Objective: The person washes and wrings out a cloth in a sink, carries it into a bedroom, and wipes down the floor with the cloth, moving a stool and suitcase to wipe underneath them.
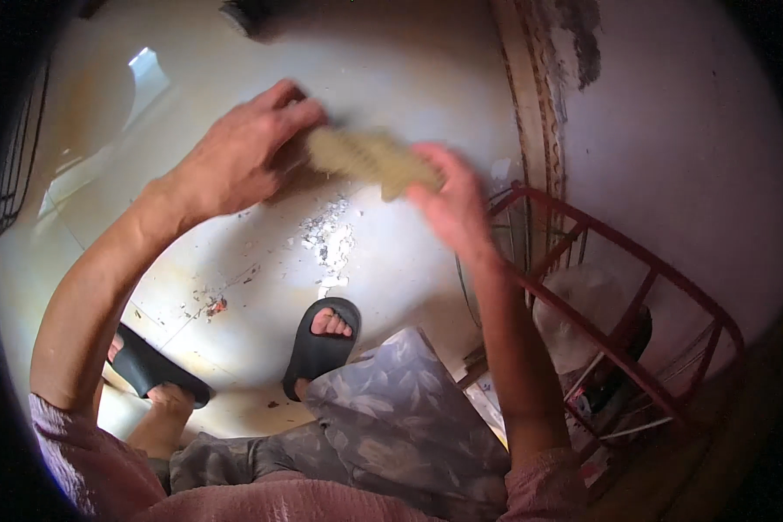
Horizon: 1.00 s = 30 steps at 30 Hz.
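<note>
A yellowish-green object, blurred by motion, hangs above the tiled floor; I cannot tell its exact kind, though its edge looks uneven. My right hand (453, 189) grips the right end of this yellowish-green object (365, 156), thumb below and fingers above. At its left end is my left hand (251, 147), its fingers curled; whether it holds the object or something dark beside it is unclear. Below the hands, whitish flakes (333, 238) lie scattered on the floor.
A red metal rack (600, 228) stands at the right by the wall, with a translucent plastic bag (574, 307) within its frame. Small debris with an orange-red bit (216, 306) lies left of centre. My feet wear black slides (323, 349). A dark object (251, 18) is at the top.
</note>
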Each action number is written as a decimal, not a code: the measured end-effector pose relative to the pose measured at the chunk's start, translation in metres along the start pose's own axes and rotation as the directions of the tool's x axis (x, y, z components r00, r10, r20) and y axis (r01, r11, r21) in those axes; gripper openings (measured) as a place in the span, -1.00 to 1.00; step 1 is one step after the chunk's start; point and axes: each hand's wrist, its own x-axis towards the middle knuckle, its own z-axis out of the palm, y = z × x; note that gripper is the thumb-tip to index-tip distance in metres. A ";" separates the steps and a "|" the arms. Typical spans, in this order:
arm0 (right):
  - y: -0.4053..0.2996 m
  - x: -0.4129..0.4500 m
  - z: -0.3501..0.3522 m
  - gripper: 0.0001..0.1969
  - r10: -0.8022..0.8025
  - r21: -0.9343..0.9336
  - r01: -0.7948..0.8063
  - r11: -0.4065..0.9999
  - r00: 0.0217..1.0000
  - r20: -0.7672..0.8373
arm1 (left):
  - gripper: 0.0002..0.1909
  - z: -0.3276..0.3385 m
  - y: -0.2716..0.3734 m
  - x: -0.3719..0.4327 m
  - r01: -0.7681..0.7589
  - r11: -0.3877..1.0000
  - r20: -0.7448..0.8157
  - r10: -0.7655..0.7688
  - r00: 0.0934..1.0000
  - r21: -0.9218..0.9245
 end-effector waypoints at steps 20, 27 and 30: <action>0.136 0.103 -0.042 -0.17 0.440 -0.145 -0.624 0.768 0.678 -0.589 | -0.45 0.126 0.031 0.193 -0.307 0.763 0.065 0.331 0.941 0.568; 0.136 0.090 -0.057 -0.42 0.245 -0.392 -0.389 0.833 0.896 -0.369 | -0.41 0.118 0.027 0.209 -0.282 0.775 0.127 0.256 0.958 0.565; 0.118 0.074 -0.014 -0.51 -0.022 -0.472 -0.109 0.875 0.965 -0.262 | -0.39 0.112 0.009 0.191 -0.354 0.677 0.142 0.348 0.926 0.645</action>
